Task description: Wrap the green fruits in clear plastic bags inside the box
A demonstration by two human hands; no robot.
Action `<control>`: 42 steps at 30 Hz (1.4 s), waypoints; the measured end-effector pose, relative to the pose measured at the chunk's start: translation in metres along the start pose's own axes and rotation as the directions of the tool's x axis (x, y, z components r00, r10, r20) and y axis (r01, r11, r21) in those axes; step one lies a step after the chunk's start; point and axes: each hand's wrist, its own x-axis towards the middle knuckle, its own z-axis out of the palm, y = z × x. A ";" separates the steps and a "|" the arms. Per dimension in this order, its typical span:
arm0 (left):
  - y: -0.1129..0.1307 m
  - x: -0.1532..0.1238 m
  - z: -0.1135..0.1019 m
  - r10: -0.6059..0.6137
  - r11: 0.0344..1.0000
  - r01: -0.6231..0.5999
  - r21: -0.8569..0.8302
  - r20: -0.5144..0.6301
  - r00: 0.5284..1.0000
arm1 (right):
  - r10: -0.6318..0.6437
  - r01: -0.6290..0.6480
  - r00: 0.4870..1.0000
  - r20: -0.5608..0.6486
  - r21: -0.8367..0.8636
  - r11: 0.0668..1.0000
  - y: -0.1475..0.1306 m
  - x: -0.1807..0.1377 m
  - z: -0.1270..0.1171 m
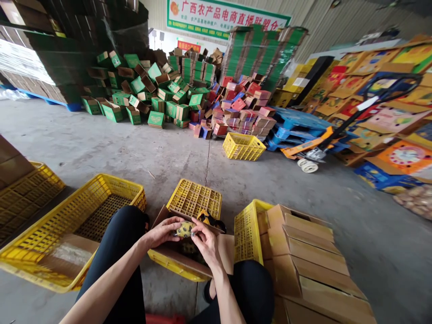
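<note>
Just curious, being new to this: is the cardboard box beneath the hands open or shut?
Open: the cardboard box has its right-side flap spread outward, and its dark inside shows.

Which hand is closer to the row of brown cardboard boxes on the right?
Right. The right hand is left of the brown cardboard boxes, clear of them; the left hand is farther left, beyond the small yellow, dark-spotted item both hold.
</note>
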 end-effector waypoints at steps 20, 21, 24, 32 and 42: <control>-0.009 0.004 0.000 0.248 0.969 -0.243 -0.050 0.144 0.958 | 0.165 -0.160 0.986 -0.014 0.181 0.970 -0.002 -0.002 0.001; -0.008 0.003 0.000 0.226 0.974 -0.221 -0.047 0.139 0.964 | 0.152 -0.145 0.988 -0.023 0.184 0.972 -0.003 -0.002 0.001; -0.005 0.003 0.001 0.097 0.995 -0.092 -0.048 0.103 0.990 | 0.128 -0.121 0.991 -0.031 0.164 0.979 -0.003 -0.001 0.001; -0.005 0.009 -0.004 -0.077 0.997 0.077 0.021 0.029 0.997 | 0.094 -0.096 0.995 0.026 0.141 0.985 -0.003 -0.001 0.005; -0.001 0.002 0.000 0.137 0.990 -0.138 0.031 0.027 0.990 | 0.152 -0.160 0.986 0.061 0.147 0.976 -0.005 -0.001 -0.006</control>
